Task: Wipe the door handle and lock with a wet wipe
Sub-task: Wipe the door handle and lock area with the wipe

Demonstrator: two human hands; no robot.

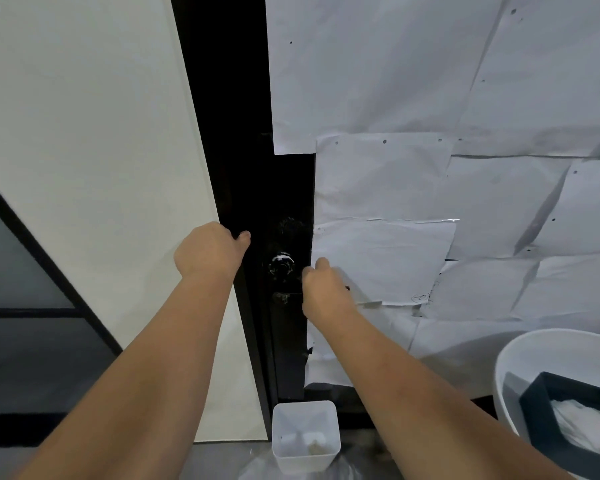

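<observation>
Head view: left hand [207, 249] braces the door edge; right hand [323, 287], fingers curled, contents hidden, reaches the lock [282, 265]. Next: rub it.

No legible text, labels, brands or numbers anywhere in view. One mark only: a small pen scribble, roughly a circled squiggle, near the lower right corner of a paper sheet [383, 261] taped to the door; too small and blurred to read as any character. The dark dots on the other sheets are spots or holes, not print.
</observation>
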